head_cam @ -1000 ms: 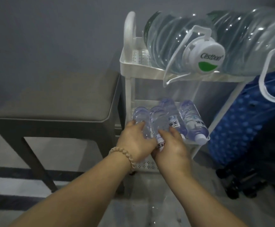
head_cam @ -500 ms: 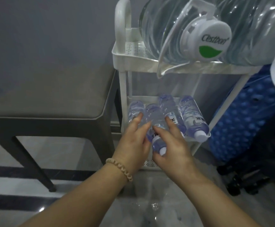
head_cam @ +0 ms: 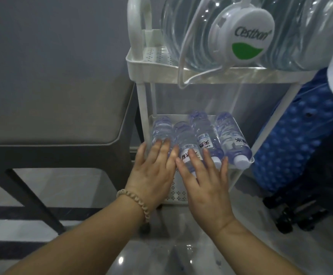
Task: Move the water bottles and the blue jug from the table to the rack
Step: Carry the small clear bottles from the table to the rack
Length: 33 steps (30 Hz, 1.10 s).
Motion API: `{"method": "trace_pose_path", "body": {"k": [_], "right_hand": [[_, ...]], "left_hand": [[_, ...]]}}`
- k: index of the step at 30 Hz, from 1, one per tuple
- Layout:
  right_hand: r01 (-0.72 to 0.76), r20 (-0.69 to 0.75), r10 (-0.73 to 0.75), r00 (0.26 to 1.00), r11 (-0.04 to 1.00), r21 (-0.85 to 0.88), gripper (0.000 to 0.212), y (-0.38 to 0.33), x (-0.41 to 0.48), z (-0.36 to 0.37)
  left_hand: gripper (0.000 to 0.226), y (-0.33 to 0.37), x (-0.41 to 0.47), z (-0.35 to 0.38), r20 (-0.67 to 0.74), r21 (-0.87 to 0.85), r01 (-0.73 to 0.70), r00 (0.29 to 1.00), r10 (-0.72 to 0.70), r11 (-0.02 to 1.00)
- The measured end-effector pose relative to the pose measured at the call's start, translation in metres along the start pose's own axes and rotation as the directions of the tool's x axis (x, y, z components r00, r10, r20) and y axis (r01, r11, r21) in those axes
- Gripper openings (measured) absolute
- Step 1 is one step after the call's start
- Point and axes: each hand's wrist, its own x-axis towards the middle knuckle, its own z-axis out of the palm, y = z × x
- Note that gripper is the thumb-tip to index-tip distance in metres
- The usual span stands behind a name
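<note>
Glossy pale floor with dark stripes fills the foreground, and two bare forearms reach forward over it. A beaded bracelet (head_cam: 139, 203) circles the left wrist. Left hand (head_cam: 152, 171) and right hand (head_cam: 205, 183) are both flat with fingers spread, holding nothing; their fingertips rest on or just above the cap ends of bottles on the middle shelf of a white rack (head_cam: 141, 62). Four small water bottles (head_cam: 199, 133) lie there side by side, long axes running front to back, caps toward the person. The left hand covers the leftmost bottle, the right hand the second. Any nudge deeper would likely run straight ahead along those axes. Above, two large clear jugs (head_cam: 231, 32) lie on the top shelf, white caps facing out. Left of the rack stands a dark worktop (head_cam: 52, 120), its visible surface bare. To the right, something blue and dimpled (head_cam: 292, 139) leans beside the rack; whether it is the blue jug is unclear.
</note>
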Motion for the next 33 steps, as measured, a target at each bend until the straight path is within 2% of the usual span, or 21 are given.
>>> {"method": "trace_pose_path", "body": {"k": [5, 9, 12, 16, 22, 28, 31, 33], "right_hand": [[-0.018, 0.108, 0.031, 0.994, 0.992, -0.125, 0.054, 0.007, 0.015, 0.012], [-0.148, 0.176, 0.176, 0.969, 0.975, -0.164, 0.057, 0.006, 0.033, 0.023], [-0.203, 0.25, 0.242, 0.937, 0.964, -0.172, 0.057, 0.003, 0.038, 0.03], [-0.17, 0.279, 0.222, 0.934, 0.965, -0.198, 0.059, 0.0, 0.031, 0.037], [-0.152, 0.3, 0.214, 0.93, 0.964, -0.216, 0.074, -0.001, 0.034, 0.033], [-0.148, 0.332, 0.207, 0.92, 0.97, -0.193, 0.087, -0.001, 0.032, 0.023], [-0.138, 0.335, 0.195, 0.922, 0.973, -0.186, 0.086, -0.002, 0.035, 0.017], [-0.145, 0.34, 0.2, 0.919, 0.973, -0.18, 0.083, -0.004, 0.04, 0.011]], "left_hand": [[0.06, -0.003, 0.015, 0.004, 0.06, 0.193, 0.008, 0.998, -0.02, 0.981], [0.058, -0.006, 0.03, 0.009, 0.075, 0.19, -0.056, 0.996, 0.042, 0.98], [0.053, -0.007, 0.027, 0.011, 0.044, 0.112, -0.077, 0.996, 0.073, 0.991], [0.053, -0.008, 0.027, 0.014, 0.004, 0.077, -0.08, 0.997, 0.08, 0.994], [0.061, -0.003, 0.027, 0.013, 0.08, 0.129, -0.023, 0.997, 0.012, 0.991], [0.06, -0.001, 0.02, 0.017, 0.018, 0.14, 0.016, 1.0, -0.018, 0.99], [0.063, 0.0, 0.018, 0.021, 0.018, 0.146, 0.061, 0.998, -0.064, 0.987], [0.067, 0.002, 0.018, 0.02, 0.072, 0.134, 0.08, 0.993, -0.091, 0.988]]}}
